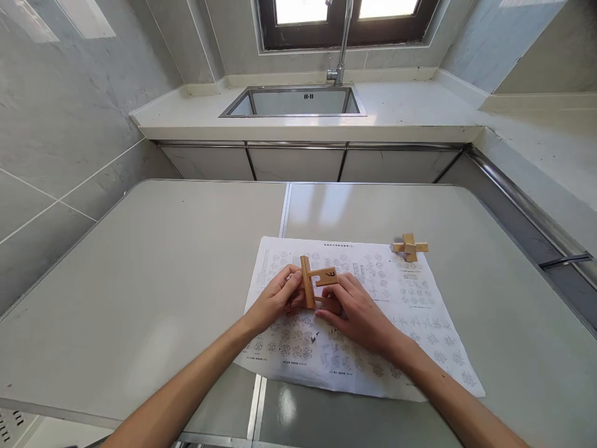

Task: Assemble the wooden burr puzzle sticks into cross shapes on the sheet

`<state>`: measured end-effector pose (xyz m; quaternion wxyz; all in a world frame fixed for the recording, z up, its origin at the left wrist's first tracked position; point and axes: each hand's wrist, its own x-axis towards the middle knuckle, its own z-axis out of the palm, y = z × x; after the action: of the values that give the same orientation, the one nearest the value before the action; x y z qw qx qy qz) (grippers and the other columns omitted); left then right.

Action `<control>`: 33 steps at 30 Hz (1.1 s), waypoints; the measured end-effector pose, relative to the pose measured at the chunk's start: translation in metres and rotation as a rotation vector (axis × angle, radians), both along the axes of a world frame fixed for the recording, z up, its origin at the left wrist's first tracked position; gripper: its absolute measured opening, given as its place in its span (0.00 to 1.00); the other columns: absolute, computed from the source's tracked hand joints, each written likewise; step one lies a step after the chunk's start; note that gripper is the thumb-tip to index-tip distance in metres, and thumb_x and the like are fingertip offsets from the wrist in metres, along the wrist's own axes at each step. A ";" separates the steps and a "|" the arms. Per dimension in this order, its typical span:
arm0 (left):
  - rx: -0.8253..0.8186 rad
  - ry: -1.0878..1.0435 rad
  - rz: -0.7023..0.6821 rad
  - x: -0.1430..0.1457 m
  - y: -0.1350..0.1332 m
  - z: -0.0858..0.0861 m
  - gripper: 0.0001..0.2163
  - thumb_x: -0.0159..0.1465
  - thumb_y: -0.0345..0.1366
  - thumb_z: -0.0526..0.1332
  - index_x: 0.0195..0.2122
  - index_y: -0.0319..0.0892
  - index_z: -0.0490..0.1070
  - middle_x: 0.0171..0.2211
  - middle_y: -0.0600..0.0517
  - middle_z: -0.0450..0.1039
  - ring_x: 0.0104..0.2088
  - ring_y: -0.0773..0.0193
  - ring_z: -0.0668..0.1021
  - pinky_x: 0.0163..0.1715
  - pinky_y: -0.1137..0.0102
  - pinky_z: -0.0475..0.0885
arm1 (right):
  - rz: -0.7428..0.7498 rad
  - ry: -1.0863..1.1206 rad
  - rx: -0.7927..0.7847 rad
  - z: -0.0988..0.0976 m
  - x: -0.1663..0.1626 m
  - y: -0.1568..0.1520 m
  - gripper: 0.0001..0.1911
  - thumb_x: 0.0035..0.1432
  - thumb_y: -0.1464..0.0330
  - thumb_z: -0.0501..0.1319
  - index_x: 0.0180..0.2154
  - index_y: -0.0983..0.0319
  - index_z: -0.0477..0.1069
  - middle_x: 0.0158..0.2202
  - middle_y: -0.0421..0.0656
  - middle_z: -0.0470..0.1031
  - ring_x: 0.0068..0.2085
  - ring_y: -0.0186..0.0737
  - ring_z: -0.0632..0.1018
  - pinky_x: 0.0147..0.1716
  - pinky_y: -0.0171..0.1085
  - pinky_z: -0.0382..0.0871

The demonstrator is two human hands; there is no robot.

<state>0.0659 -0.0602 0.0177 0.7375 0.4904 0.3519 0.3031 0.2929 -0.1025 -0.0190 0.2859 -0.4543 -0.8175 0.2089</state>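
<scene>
My left hand is closed around one side of a wooden puzzle piece, a notched bar that stands nearly upright. Projecting to the right from that bar is a second wooden piece with a dark mark on it. My right hand grips the lower right part of the pieces, its fingers curled about another wooden piece. Beneath both hands lies a printed instruction sheet covered in small diagrams. At its upper right corner rests an assembled cross-shaped wooden puzzle.
The grey folding table has a metal seam across its middle. Behind it are a white counter with a sink and a faucet. A tiled wall borders the left side.
</scene>
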 end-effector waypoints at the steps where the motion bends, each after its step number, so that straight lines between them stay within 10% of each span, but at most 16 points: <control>1: -0.009 -0.007 0.004 0.000 0.000 0.000 0.19 0.73 0.57 0.60 0.41 0.44 0.62 0.21 0.63 0.58 0.19 0.72 0.58 0.21 0.76 0.59 | 0.001 -0.003 0.003 0.000 0.000 0.000 0.10 0.68 0.67 0.68 0.45 0.58 0.68 0.44 0.48 0.74 0.46 0.53 0.73 0.44 0.50 0.75; 10: -0.101 -0.060 0.103 0.001 0.001 0.006 0.22 0.70 0.57 0.65 0.36 0.45 0.60 0.21 0.63 0.58 0.18 0.74 0.57 0.19 0.78 0.58 | -0.027 0.154 -0.041 0.009 -0.002 0.000 0.09 0.77 0.65 0.57 0.40 0.58 0.72 0.38 0.46 0.76 0.39 0.46 0.74 0.39 0.43 0.68; 17: -0.176 -0.121 0.187 -0.001 0.005 0.009 0.21 0.72 0.53 0.63 0.32 0.44 0.59 0.23 0.61 0.58 0.18 0.74 0.56 0.18 0.79 0.58 | -0.079 0.589 -0.537 0.022 0.004 -0.001 0.19 0.75 0.51 0.59 0.39 0.59 0.74 0.24 0.37 0.68 0.26 0.37 0.66 0.28 0.37 0.60; 26: -0.231 -0.184 0.139 -0.003 0.008 0.005 0.20 0.69 0.52 0.68 0.34 0.41 0.67 0.26 0.58 0.63 0.21 0.73 0.63 0.19 0.78 0.63 | 0.009 1.138 -0.847 0.019 0.009 0.002 0.16 0.76 0.53 0.59 0.48 0.59 0.74 0.31 0.38 0.68 0.29 0.35 0.67 0.31 0.38 0.60; 33: -0.270 -0.210 0.051 -0.005 0.008 0.001 0.17 0.67 0.48 0.71 0.44 0.37 0.74 0.34 0.51 0.72 0.27 0.70 0.72 0.25 0.75 0.67 | 0.147 1.110 -0.820 0.020 0.009 0.001 0.16 0.77 0.56 0.59 0.58 0.57 0.72 0.34 0.41 0.73 0.31 0.38 0.73 0.34 0.40 0.66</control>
<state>0.0611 -0.0525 0.0191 0.8213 0.3436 0.3226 0.3213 0.3023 -0.1017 0.0012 0.4521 -0.2951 -0.4340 0.7212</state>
